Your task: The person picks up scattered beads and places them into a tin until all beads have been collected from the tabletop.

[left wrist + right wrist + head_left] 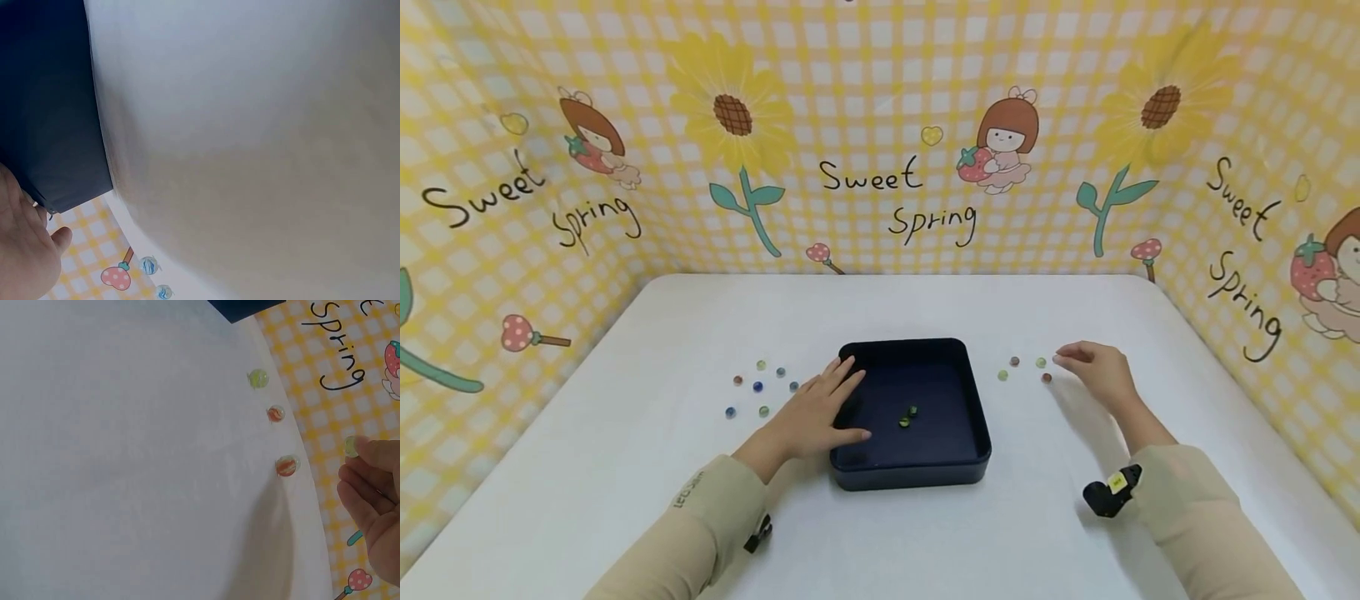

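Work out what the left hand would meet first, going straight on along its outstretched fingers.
Probably the far rim of the dark box: the left hand reaches over its left side, pointing forward and rightward. The hand's height is unclear, so it might pass above.

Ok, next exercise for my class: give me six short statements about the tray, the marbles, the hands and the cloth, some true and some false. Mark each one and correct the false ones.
1. Two green marbles lie inside the tray. True.
2. The tray is bright red. False: it is dark blue.
3. The left hand is at the tray's left side. True.
4. The right hand pinches a blue marble. False: it pinches a green one.
5. The patterned cloth bears the words "Sweet Spring". True.
6. All marbles outside the tray are left of it. False: some are on its right, including a reddish one.
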The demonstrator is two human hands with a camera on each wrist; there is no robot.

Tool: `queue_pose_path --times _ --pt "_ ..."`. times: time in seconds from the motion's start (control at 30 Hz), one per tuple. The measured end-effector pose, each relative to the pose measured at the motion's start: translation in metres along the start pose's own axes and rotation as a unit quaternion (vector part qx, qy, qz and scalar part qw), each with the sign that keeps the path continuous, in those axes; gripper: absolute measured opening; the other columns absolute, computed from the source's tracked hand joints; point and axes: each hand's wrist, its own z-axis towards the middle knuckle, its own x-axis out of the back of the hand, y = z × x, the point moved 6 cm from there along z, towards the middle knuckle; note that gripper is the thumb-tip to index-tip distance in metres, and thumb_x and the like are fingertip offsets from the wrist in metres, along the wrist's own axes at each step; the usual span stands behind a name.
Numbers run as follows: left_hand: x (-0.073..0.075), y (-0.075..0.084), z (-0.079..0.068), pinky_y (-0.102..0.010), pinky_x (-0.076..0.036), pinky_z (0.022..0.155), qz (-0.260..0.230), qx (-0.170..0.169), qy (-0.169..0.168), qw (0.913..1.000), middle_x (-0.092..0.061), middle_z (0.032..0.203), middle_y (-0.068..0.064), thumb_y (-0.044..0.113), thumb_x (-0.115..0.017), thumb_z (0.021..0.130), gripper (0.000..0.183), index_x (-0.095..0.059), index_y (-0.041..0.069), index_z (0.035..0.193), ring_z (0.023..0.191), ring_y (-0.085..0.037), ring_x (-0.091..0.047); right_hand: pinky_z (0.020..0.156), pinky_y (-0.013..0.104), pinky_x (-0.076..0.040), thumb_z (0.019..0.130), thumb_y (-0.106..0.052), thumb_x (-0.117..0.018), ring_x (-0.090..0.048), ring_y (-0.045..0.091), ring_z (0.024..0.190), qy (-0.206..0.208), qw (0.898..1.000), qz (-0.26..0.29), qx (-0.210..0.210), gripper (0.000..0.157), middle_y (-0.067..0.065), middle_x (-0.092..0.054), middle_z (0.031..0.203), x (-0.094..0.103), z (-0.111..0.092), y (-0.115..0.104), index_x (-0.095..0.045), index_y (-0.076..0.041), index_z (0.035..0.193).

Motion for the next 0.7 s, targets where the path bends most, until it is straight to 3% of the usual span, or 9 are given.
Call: queue_pose_path --times 0.1,0.17,0.27,0.4,0.53,0.7 --pt "-0.001 0.0 0.0 -0.045 -0.012 0.101 -0.001 0.0 0.0 1.0 -0.004 0.144 -0.007 0.063 -0.045 0.076 0.085 -0.018 0.012 0.139 0.13 -0.022 0.002 0.067 0.033 -0.044 0.079 -0.045 -0.055 -0.054 0.023 0.089 0.023 1.0 0.018 0.002 0.038 0.006 -0.062 0.094 -0.014 0.015 0.024 -0.064 -0.012 0.095" --pt "-0.001 -0.001 0.0 -0.045 -0.012 0.101 -0.001 0.001 0.0 1.0 -0.004 0.144 -0.007 0.063 -0.044 0.076 0.085 -0.018 0.012 0.139 0.13 -0.022 0.002 0.07 0.037 -0.044 0.078 -0.047 -0.054 -0.053 0.022 0.089 0.023 0.999 0.032 0.016 0.038 0.004 -0.062 0.094 -0.024 0.024 0.038 -0.064 -0.015 0.096" --pt "-0.002 -0.001 0.001 -0.046 -0.011 0.101 -0.002 0.001 -0.001 1.0 -0.003 0.144 -0.007 0.065 -0.042 0.076 0.086 -0.017 0.012 0.139 0.13 -0.021 0.003 0.067 0.033 -0.044 0.077 -0.047 -0.055 -0.055 0.017 0.085 0.025 0.998 0.051 0.034 0.035 -0.001 -0.063 0.091 -0.032 0.029 0.04 -0.064 -0.018 0.095" --pt "-0.002 -0.001 0.001 -0.045 -0.011 0.101 -0.004 0.001 -0.002 1.0 -0.002 0.144 -0.006 0.067 -0.04 0.075 0.087 -0.016 0.013 0.139 0.13 -0.021 0.004 0.055 0.029 -0.046 0.078 -0.044 -0.058 -0.055 0.015 0.08 0.001 0.995 0.098 0.033 0.036 0.001 -0.063 0.09 -0.027 0.012 -0.003 -0.064 -0.013 0.095" --pt "-0.002 0.0 0.001 -0.045 -0.011 0.101 -0.006 0.003 -0.006 1.0 -0.001 0.144 -0.006 0.067 -0.039 0.075 0.087 -0.016 0.012 0.139 0.13 -0.021 0.004 0.054 0.032 -0.046 0.08 -0.035 -0.059 -0.052 0.015 0.076 -0.029 0.99 0.132 0.034 0.035 0.009 -0.063 0.09 -0.018 -0.01 -0.056 -0.063 -0.004 0.095" --pt "-0.001 -0.001 0.0 -0.046 -0.012 0.1 -0.003 0.003 -0.003 1.0 -0.002 0.144 -0.006 0.066 -0.04 0.076 0.086 -0.016 0.012 0.139 0.13 -0.022 0.002 0.064 0.022 -0.044 0.082 -0.025 -0.06 -0.054 0.012 0.075 -0.051 0.985 0.159 0.048 0.028 0.012 -0.063 0.089 -0.021 -0.016 -0.082 -0.063 0.0 0.094"
